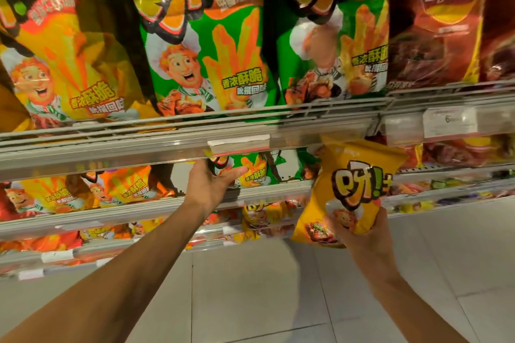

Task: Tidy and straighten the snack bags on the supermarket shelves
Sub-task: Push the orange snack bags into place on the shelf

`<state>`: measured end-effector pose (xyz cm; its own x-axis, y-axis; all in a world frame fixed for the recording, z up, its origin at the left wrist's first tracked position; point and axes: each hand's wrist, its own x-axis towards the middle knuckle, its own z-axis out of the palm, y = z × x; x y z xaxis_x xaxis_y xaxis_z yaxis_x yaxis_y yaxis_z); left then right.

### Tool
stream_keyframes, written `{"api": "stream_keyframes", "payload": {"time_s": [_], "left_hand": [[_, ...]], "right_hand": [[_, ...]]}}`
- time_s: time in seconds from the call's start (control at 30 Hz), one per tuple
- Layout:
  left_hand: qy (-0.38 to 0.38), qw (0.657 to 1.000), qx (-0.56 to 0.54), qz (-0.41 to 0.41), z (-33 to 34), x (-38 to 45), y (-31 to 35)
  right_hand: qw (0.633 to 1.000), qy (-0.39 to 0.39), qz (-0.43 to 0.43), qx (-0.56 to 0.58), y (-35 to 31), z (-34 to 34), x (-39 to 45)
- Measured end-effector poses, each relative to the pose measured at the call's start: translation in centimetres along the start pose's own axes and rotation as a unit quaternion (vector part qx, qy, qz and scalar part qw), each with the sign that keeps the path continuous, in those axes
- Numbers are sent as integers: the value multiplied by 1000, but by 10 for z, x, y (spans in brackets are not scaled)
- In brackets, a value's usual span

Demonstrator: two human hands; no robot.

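Observation:
My right hand [362, 234] grips the lower end of a small yellow snack bag [351, 189], held upright in front of the shelving, off the shelf. My left hand [207, 186] reaches into the second shelf [267, 196] with thumb spread, its fingers hidden behind the upper shelf's rail, touching a green snack bag [255, 172]. On the top shelf [167, 142] stand large yellow [64, 64] and green [203, 50] fry-snack bags.
Brown Lay's bags [440, 22] stand at the top right above a price label [448, 121]. Orange and yellow bags [83, 192] fill the second shelf on the left, with lower shelves beneath. A pale tiled floor [278, 301] lies below.

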<state>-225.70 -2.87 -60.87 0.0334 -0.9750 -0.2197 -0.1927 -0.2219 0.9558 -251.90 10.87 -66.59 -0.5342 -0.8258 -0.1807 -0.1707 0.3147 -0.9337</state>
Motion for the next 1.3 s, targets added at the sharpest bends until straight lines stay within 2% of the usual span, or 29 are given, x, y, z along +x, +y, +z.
{"api": "stream_keyframes", "payload": {"time_s": [0.1, 0.4, 0.67, 0.87, 1.0, 1.1, 1.2, 1.3], "left_hand": [[19, 1000, 6, 23, 12, -2, -4], [-3, 995, 53, 79, 74, 5, 7], [-23, 989, 143, 42, 74, 8, 2], [-57, 991, 119, 17, 68, 6, 7], [-77, 995, 58, -6, 55, -1, 7], [-63, 998, 31, 3, 36, -12, -1], [-36, 988, 144, 43, -1, -26, -16], [-22, 943, 319, 88, -51, -39, -40]], "right_hand": [[1000, 2, -1, -5, 9, -11, -2], [1000, -13, 12, -13, 30, -27, -3], [999, -30, 34, -13, 34, -32, -6], [997, -64, 34, -10, 34, -19, -27], [995, -95, 32, -9, 32, -10, -43], [995, -97, 12, -35, 33, 1, -55], [994, -97, 5, -57, 25, 22, -72], [993, -105, 1, -59, 10, 55, -91]]}}
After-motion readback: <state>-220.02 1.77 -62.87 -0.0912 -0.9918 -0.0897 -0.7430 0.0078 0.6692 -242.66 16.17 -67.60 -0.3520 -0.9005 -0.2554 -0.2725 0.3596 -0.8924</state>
